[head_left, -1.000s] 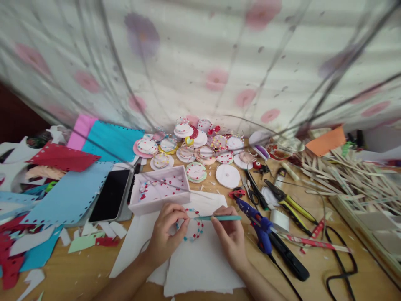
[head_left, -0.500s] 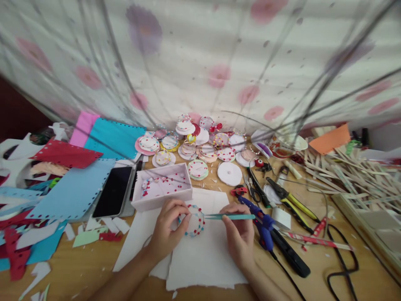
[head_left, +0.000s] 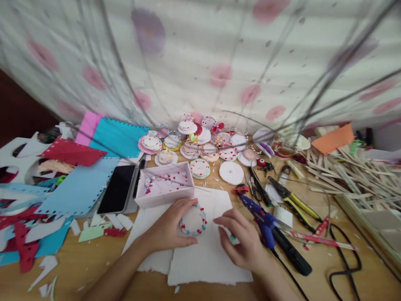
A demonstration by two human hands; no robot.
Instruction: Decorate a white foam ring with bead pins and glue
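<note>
My left hand (head_left: 172, 225) curves around the left side of a small ring strung with red, blue and white beads (head_left: 205, 223), fingers at its top and thumb below. The ring is over white paper (head_left: 216, 261). To its right, my right hand (head_left: 242, 240) is apart from the ring with its fingers bent. A bit of the teal tweezers (head_left: 232, 238) shows between those fingers; the rest is hidden by the hand. Just beyond my left hand stands an open white box (head_left: 166, 199) with small red and coloured beads inside.
Beaded paper discs (head_left: 200, 168) crowd the back. To the right lie a blue glue gun (head_left: 265, 223), yellow-handled pliers (head_left: 297, 207), a black cable and a heap of wooden sticks (head_left: 351, 171). A phone (head_left: 116, 190) and coloured foam sheets (head_left: 81, 184) lie left.
The teal tweezers, earlier pointing at the ring, are now mostly hidden in my right hand, whose fingers have turned. My left hand has shifted from pinching at the ring to wrapping its left side.
</note>
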